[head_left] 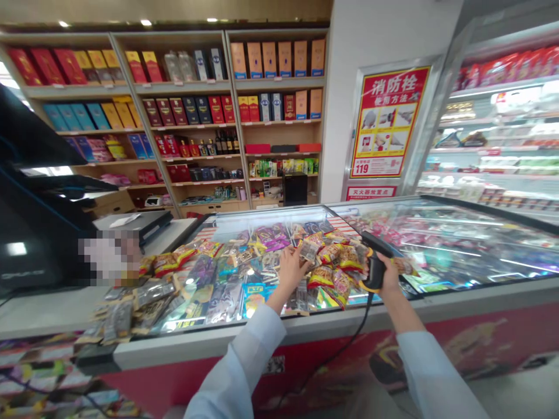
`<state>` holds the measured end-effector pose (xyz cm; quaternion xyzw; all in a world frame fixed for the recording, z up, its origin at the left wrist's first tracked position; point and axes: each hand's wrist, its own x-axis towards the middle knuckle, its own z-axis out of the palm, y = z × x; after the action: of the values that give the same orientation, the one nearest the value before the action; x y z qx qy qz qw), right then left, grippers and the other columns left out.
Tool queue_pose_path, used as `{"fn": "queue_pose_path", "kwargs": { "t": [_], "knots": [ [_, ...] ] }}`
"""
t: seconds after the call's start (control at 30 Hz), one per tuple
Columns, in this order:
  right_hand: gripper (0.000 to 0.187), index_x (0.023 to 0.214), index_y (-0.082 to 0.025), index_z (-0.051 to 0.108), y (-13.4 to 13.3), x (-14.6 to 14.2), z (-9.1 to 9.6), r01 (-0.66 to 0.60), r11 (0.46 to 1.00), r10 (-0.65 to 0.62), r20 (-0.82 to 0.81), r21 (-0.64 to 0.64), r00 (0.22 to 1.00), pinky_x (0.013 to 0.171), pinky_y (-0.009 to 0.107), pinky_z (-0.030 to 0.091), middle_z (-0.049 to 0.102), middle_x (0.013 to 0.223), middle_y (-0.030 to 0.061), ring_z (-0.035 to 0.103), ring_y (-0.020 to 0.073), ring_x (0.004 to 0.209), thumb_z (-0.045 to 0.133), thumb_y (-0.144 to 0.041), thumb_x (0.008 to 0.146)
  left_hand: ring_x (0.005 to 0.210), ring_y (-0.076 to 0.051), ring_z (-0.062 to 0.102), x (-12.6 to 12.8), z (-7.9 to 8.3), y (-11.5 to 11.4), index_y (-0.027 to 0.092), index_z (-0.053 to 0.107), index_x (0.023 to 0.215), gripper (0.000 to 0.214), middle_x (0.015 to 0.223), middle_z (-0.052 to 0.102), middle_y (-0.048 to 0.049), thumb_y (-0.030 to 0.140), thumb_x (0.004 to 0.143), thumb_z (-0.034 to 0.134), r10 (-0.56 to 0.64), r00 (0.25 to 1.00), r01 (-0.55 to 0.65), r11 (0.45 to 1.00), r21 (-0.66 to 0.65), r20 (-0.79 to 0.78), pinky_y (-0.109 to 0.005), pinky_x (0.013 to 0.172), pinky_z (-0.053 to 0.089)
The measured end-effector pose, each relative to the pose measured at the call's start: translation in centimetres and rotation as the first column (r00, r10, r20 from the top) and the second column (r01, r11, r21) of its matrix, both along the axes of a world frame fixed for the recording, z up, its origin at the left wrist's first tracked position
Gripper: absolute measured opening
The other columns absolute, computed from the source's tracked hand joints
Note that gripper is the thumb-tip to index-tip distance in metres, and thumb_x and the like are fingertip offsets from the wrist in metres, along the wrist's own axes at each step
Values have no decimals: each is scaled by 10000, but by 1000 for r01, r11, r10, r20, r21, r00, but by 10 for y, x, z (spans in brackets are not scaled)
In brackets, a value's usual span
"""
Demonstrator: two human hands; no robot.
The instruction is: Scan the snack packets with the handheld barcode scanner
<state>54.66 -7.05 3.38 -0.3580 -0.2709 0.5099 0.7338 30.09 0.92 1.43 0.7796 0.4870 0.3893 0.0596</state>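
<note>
Two hands worked over a heap of snack packets [218,279] spread on the glass lid [463,233] of a chest freezer [480,326]. The left hand [292,269] had its fingers pinched narrowly on one small packet [309,250], lifted a little at the middle of the lid, just above the heap. Close to its right, the right hand [388,280] was wrapped tightly round the grip of a black and yellow scanner [372,256], whose head pointed toward that packet. A dark cable [349,343] hung from the scanner's handle over the front edge of the freezer.

The heap covered the left half of the lid, reaching its left front corner. Under the glass, the freezer held more coloured packaged goods, blurred by reflections.

Beyond the far edge, wooden shelves [196,116] carried rows of red, blue and orange boxes, with bottles on the middle boards. A red poster [386,122] hung on the white wall. At the right, an open chiller [502,116] held packaged food on its racks. A black monitor [30,221] stood at the left.
</note>
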Motion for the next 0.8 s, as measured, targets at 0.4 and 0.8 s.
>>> {"fn": "queue_pose_path", "kwargs": {
  "t": [0.4, 0.8],
  "knots": [
    [210, 711, -195, 547, 8, 22, -42, 62, 987, -73, -74, -151, 995, 376, 236, 410, 528, 491, -17, 485, 123, 393, 590, -391, 648, 1239, -277, 334, 6, -7, -10, 369, 416, 1309, 476, 1358, 428, -50, 509, 855, 397, -21, 990, 23, 1000, 11, -142, -500, 1012, 280],
    [240, 742, -196, 557, 3, 23, -38, 59, 991, -65, -48, -120, 997, 391, 278, 447, 526, 523, -5, 519, 150, 422, 590, -401, 621, 1237, -241, 403, -3, 9, -3, 235, 434, 1286, 441, 1327, 452, -120, 423, 897, 348, 56, 998, -56, 998, 3, 37, -461, 1038, 282]
  ]
}}
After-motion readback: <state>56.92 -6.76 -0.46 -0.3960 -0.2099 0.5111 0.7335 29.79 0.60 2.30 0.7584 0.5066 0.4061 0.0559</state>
